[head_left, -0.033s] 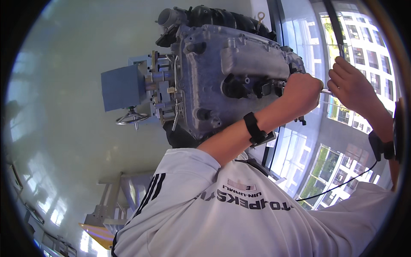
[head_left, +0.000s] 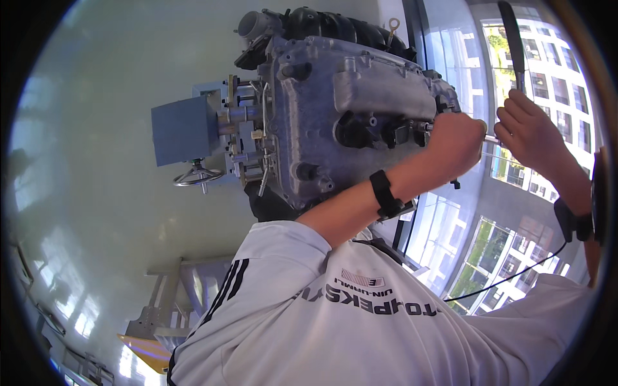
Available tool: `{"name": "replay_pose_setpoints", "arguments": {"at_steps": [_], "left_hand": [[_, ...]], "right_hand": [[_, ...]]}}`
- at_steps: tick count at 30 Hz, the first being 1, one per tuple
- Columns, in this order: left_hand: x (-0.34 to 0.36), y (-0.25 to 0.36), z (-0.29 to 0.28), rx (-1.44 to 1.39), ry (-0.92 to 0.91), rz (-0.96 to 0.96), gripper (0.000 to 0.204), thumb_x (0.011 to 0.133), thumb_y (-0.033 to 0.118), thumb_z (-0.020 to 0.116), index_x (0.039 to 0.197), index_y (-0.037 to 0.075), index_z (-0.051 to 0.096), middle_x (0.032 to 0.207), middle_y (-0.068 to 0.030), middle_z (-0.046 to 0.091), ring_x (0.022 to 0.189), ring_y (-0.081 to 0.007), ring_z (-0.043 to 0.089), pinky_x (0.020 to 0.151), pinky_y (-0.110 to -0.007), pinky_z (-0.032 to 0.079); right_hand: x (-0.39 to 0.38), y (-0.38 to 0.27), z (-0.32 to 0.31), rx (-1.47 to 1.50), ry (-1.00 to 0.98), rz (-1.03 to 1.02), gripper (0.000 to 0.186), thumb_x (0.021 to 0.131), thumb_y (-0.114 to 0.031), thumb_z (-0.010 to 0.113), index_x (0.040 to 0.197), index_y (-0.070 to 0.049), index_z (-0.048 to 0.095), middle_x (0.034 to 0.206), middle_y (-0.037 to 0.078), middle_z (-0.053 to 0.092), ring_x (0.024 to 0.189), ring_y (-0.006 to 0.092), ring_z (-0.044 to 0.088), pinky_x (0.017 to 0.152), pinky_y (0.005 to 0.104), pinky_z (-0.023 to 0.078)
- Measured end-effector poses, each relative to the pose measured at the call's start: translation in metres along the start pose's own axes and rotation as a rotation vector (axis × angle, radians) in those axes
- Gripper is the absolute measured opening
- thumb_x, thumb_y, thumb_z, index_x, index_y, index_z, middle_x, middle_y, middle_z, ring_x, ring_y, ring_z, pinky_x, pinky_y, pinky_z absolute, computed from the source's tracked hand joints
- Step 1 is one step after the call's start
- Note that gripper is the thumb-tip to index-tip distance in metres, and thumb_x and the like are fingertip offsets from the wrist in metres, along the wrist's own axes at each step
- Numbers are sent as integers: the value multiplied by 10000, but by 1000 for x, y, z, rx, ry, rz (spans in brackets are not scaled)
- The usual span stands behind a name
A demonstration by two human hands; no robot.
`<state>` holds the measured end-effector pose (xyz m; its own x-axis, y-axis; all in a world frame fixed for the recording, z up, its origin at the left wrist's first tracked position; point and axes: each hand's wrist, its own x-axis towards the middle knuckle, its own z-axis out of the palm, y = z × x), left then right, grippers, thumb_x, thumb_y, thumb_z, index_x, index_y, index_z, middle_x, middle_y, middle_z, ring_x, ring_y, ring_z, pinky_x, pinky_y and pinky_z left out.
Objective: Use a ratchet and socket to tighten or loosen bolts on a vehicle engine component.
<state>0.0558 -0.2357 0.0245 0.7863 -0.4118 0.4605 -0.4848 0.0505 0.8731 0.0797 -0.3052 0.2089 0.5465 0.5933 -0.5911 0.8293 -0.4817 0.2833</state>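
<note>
My left hand [head_left: 456, 143], a black band on its wrist, reaches across to the engine's right end. Its fingers are wrapped round a silver extension bar [head_left: 492, 139], which meets the engine [head_left: 309, 128] beside the black plug-in parts on its grey cover. To the right, my right hand [head_left: 533, 132] is closed at the bar's outer end on a ratchet wrench. The wrench's black handle [head_left: 513, 38] rises above that hand. What the bar's inner tip sits on is too small to make out.
Left of the engine, a stand with a blue-grey box [head_left: 183, 132] and a handwheel [head_left: 198, 177] bears it. A dipstick ring [head_left: 393, 26] stands up at the back. Tall windows [head_left: 508, 193] line the right, and a black cable [head_left: 515, 278] hangs by my right arm.
The wrench's black handle has swung slightly to the right, and more of its breadth shows. My right hand has shifted a little with it; my left hand stays round the bar.
</note>
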Motion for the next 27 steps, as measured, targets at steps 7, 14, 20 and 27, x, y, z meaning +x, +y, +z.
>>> {"name": "replay_pose_setpoints", "arguments": {"at_steps": [7, 14, 20, 27], "left_hand": [[-6, 18, 15, -195, 481, -12, 173, 607, 58, 686, 719, 80, 556, 589, -81, 547, 552, -291, 579, 511, -430, 434], [-10, 16, -9, -79, 219, -51, 153, 669, 66, 699, 673, 49, 548, 579, -122, 571, 583, -332, 601, 532, -420, 450], [4, 22, 22, 54, 704, -113, 168, 692, 88, 698, 685, 62, 532, 540, -109, 554, 567, -332, 599, 495, -412, 421], [-22, 10, 10, 234, 477, -116, 140, 663, 100, 691, 741, 69, 579, 582, -113, 582, 598, -315, 615, 550, -431, 469]], "right_hand": [[10, -27, -61, 1031, -381, 1116, 161, 677, 51, 676, 732, -14, 539, 775, 89, 564, 717, 199, 604, 647, 321, 525], [9, -33, -37, 239, 84, 336, 197, 646, -22, 666, 763, -6, 509, 718, 107, 462, 749, 289, 504, 806, 327, 449], [-19, -8, -27, 1256, -330, 1037, 427, 745, -11, 571, 1169, -27, 519, 923, 127, 588, 855, 239, 595, 742, 353, 480], [7, 4, -11, -210, 77, -296, 137, 750, 42, 578, 875, -6, 550, 890, 108, 590, 882, 266, 559, 801, 356, 445]]}}
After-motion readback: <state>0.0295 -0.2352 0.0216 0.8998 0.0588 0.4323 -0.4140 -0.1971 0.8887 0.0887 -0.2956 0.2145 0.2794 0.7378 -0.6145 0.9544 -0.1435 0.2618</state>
